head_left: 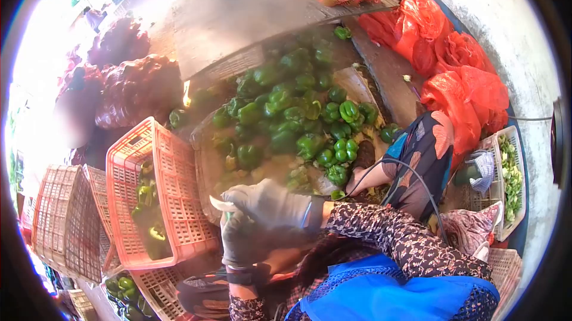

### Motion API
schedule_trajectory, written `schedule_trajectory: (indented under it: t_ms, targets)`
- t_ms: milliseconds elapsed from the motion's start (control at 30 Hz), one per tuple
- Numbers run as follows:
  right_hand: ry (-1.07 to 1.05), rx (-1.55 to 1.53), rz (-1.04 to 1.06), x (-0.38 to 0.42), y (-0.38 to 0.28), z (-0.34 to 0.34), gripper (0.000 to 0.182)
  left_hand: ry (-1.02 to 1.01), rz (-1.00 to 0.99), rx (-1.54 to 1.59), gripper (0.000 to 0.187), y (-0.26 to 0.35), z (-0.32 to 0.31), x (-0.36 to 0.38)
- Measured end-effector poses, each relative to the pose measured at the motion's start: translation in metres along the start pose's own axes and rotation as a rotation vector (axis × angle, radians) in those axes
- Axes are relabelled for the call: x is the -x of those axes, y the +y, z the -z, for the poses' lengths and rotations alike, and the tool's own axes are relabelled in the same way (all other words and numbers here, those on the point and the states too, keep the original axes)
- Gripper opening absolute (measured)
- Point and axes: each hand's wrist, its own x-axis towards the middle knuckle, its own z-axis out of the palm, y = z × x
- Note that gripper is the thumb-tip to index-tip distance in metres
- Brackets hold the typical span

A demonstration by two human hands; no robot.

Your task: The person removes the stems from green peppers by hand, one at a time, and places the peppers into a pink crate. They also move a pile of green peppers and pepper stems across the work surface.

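Both hands wear grey gloves and are together at the lower middle. My right hand (268, 202) reaches in from the right, its fingers closed near a small pale curved object (222, 204). Just below and touching it is my left hand (243, 239), also closed; its lower part is smeared and dark. Which hand grips the pale object, and what it is, I cannot make out. Beyond the hands lies a wide heap of green peppers (283, 103).
An orange crate (187, 202) with some peppers stands on the left, beside brown crates (59, 219). Red net bags (462, 85) lie at the right. A crate of green trimmings (509, 178) is at far right. Filled sacks (140, 91) stand back left. Lens smudges blur parts.
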Motion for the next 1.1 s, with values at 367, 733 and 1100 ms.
schedule_trajectory:
  t_ms: [367, 733, 1100]
  targets:
    - [0.419, -0.171, -0.652, 0.012, 0.063, -0.004, 0.028, 0.217, 0.053, 0.481, 0.038, -0.06, -0.035, -0.059]
    - [0.267, 0.419, -0.856, 0.049, 0.262, 0.042, 0.063, 0.181, -0.375, 0.581, 0.104, 0.165, 0.133, -0.059]
    - [0.215, -0.505, -0.753, -0.001, 0.211, 0.053, 0.072, 0.194, 0.278, -0.209, 0.055, 0.051, 0.021, -0.151]
